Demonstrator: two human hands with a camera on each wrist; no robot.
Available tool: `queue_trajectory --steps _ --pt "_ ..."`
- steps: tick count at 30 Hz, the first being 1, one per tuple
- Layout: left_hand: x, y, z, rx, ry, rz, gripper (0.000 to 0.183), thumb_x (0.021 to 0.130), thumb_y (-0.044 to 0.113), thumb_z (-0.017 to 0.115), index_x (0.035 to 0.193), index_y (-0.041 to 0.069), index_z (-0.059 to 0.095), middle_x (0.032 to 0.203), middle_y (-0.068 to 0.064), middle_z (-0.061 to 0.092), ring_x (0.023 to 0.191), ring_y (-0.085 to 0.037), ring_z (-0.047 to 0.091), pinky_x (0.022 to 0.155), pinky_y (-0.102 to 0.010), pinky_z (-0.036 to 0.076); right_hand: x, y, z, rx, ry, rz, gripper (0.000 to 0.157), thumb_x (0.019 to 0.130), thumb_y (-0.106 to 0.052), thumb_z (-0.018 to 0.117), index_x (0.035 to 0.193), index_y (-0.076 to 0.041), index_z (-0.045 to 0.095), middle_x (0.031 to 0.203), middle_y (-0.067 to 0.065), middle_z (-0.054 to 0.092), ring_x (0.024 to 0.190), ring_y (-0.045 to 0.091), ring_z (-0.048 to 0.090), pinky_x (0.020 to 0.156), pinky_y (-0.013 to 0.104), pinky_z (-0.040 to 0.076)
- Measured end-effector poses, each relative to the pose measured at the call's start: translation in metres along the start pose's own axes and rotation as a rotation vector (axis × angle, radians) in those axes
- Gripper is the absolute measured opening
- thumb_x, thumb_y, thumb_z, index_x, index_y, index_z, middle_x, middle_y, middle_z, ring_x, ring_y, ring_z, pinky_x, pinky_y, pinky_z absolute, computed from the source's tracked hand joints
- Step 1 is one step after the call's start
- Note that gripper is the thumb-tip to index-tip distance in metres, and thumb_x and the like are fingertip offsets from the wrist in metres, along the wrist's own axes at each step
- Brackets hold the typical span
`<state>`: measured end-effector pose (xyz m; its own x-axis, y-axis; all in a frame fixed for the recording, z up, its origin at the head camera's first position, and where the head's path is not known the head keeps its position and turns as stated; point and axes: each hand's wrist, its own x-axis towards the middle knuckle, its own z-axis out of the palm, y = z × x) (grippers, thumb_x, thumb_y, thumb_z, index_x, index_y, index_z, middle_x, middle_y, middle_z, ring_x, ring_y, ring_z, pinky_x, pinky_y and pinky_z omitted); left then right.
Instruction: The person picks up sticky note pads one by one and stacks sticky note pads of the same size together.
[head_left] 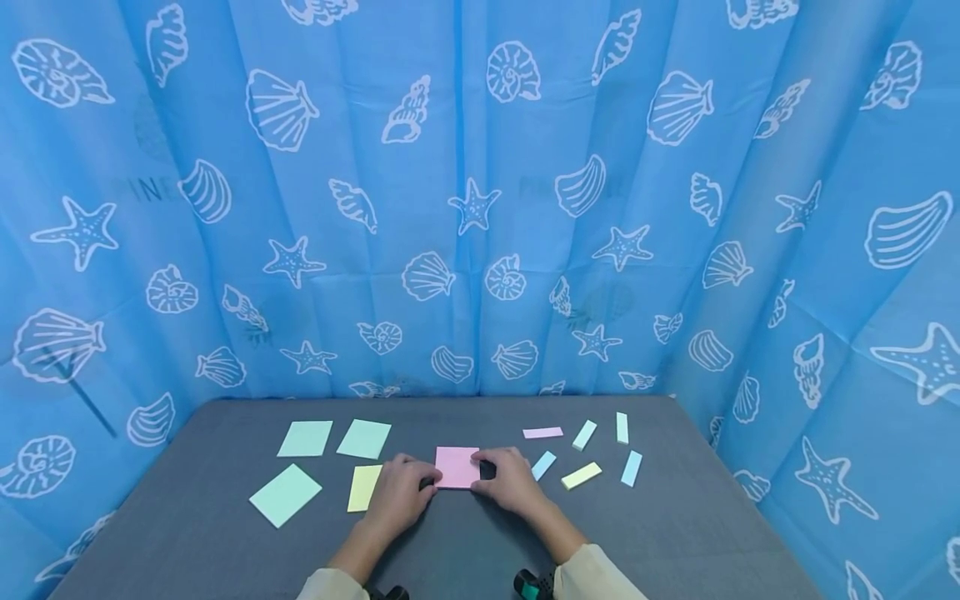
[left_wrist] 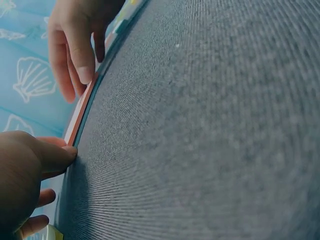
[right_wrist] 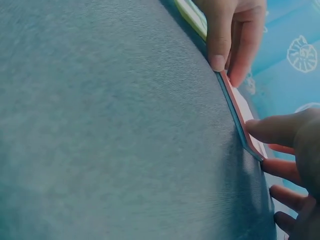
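A square pink sticky note pad (head_left: 457, 467) lies near the middle of the grey table, between both hands. In the right wrist view a blue layer (right_wrist: 237, 125) shows beneath its pink edge. My left hand (head_left: 403, 492) holds the pad's left side, thumb at the near corner. On the opposite side my right hand (head_left: 512, 482) grips the right edge with thumb and fingers. A yellow sticky note pad (head_left: 363, 488) sits just left of my left hand, partly hidden by it.
Three pale green square pads, one being the nearest (head_left: 286, 496), lie at the left. Several narrow note strips, including a yellow strip (head_left: 581, 476) and a pink strip (head_left: 542, 432), are spread at the right. A blue shell-print curtain (head_left: 465, 317) hangs behind the table (head_left: 675, 533).
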<state>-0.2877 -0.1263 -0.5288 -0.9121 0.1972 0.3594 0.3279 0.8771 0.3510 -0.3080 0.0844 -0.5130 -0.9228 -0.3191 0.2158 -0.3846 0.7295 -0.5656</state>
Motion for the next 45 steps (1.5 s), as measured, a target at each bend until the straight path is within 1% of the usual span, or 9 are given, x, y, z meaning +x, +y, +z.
queue_trajectory --steps 8,10,16,21,26,31,34,39,45 --pt "-0.001 0.000 0.001 0.030 -0.006 -0.023 0.015 0.081 0.022 0.080 0.096 0.023 0.079 0.095 0.009 0.072 0.098 -0.021 0.059 0.085 -0.045 0.044 0.002 0.000 -0.003 0.043 -0.050 -0.032 0.037 0.082 -0.018 0.079 0.117 -0.009 0.070 0.118 0.011 0.065 0.117 0.034 0.049 0.098 0.059 0.034" --pt "-0.001 0.000 0.001 0.032 -0.002 -0.021 0.015 0.081 0.021 0.080 0.096 0.023 0.079 0.096 0.008 0.072 0.099 -0.021 0.059 0.085 -0.045 0.044 0.001 0.000 -0.003 0.026 -0.061 -0.054 0.037 0.082 -0.018 0.079 0.116 -0.009 0.070 0.118 0.010 0.065 0.117 0.033 0.049 0.098 0.059 0.033" --pt "-0.002 0.001 0.001 0.043 -0.002 -0.018 0.015 0.080 0.020 0.081 0.095 0.023 0.079 0.096 0.008 0.072 0.099 -0.021 0.059 0.086 -0.046 0.044 -0.001 -0.001 -0.004 -0.081 -0.069 -0.123 0.033 0.084 -0.019 0.078 0.114 -0.009 0.071 0.118 0.008 0.066 0.116 0.031 0.051 0.098 0.056 0.035" --pt "-0.002 0.002 0.001 0.053 -0.001 -0.011 0.014 0.080 0.019 0.080 0.094 0.023 0.079 0.096 0.008 0.072 0.099 -0.021 0.059 0.086 -0.046 0.044 -0.001 -0.003 -0.004 -0.124 -0.060 -0.131 0.029 0.084 -0.019 0.077 0.111 -0.009 0.073 0.111 0.006 0.068 0.111 0.028 0.055 0.095 0.053 0.038" --pt "-0.003 0.001 0.000 0.051 -0.006 -0.012 0.015 0.081 0.020 0.080 0.095 0.022 0.079 0.098 0.007 0.072 0.099 -0.022 0.059 0.086 -0.046 0.044 -0.001 -0.005 -0.004 -0.145 -0.066 -0.115 0.029 0.084 -0.021 0.078 0.110 -0.010 0.074 0.110 0.005 0.068 0.111 0.027 0.056 0.095 0.053 0.039" --pt "-0.004 -0.003 0.001 0.014 -0.019 -0.018 0.023 0.079 0.022 0.082 0.101 0.024 0.077 0.102 0.008 0.071 0.099 -0.020 0.059 0.088 -0.046 0.044 0.000 -0.003 -0.002 -0.164 -0.068 -0.112 0.030 0.084 -0.025 0.078 0.110 -0.012 0.074 0.112 0.003 0.068 0.112 0.026 0.056 0.096 0.052 0.040" --pt "-0.006 -0.005 -0.001 -0.011 -0.018 -0.031 0.029 0.078 0.022 0.083 0.106 0.024 0.076 0.107 0.006 0.070 0.102 -0.022 0.059 0.091 -0.048 0.043 0.001 -0.002 0.000 -0.168 -0.070 -0.108 0.031 0.084 -0.027 0.078 0.111 -0.013 0.074 0.114 0.003 0.068 0.113 0.026 0.056 0.096 0.052 0.040" --pt "-0.010 -0.008 -0.010 -0.022 0.017 -0.051 0.031 0.077 0.021 0.083 0.107 0.022 0.075 0.115 0.001 0.068 0.110 -0.027 0.058 0.094 -0.053 0.042 0.001 -0.001 0.000 -0.165 -0.070 -0.098 0.031 0.084 -0.026 0.078 0.112 -0.013 0.074 0.115 0.004 0.067 0.113 0.026 0.055 0.096 0.051 0.040" --pt "-0.016 -0.017 -0.020 -0.011 0.081 -0.055 0.030 0.073 0.019 0.086 0.101 0.020 0.076 0.115 -0.004 0.068 0.109 -0.031 0.058 0.090 -0.055 0.042 -0.002 -0.001 -0.003 -0.154 -0.063 -0.096 0.031 0.084 -0.024 0.077 0.113 -0.011 0.073 0.116 0.006 0.066 0.114 0.028 0.055 0.097 0.052 0.040"
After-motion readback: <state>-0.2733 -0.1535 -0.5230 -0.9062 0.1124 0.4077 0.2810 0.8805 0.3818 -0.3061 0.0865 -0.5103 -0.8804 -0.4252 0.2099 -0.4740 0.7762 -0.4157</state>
